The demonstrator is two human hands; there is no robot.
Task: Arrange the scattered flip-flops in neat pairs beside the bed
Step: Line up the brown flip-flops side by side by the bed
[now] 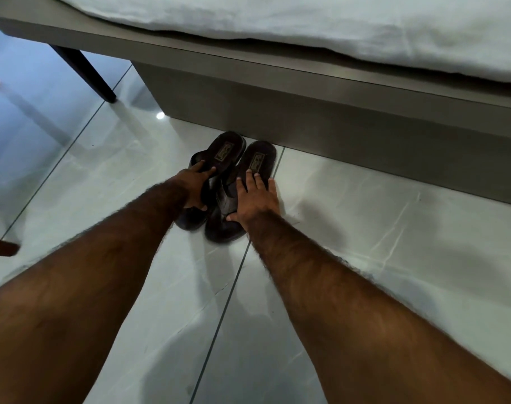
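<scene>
Two dark brown flip-flops lie side by side on the pale tiled floor, heels toward the bed base (pixel 306 123). My left hand (pixel 194 185) grips the left flip-flop (pixel 223 151) across its strap, fingers on the far edge and thumb underneath the near side. My right hand (pixel 255 198) lies flat over the strap of the right flip-flop (pixel 258 160), fingers spread, thumb at the sole's left edge. The two soles touch or overlap in the middle. Both toe ends are partly hidden by my hands.
The grey bed frame with a white sheet (pixel 306 21) runs across the top. A dark chair leg (pixel 88 74) stands on the floor at the left. Another brown wooden piece (pixel 2 247) pokes in from the left edge. Open tile lies to the right.
</scene>
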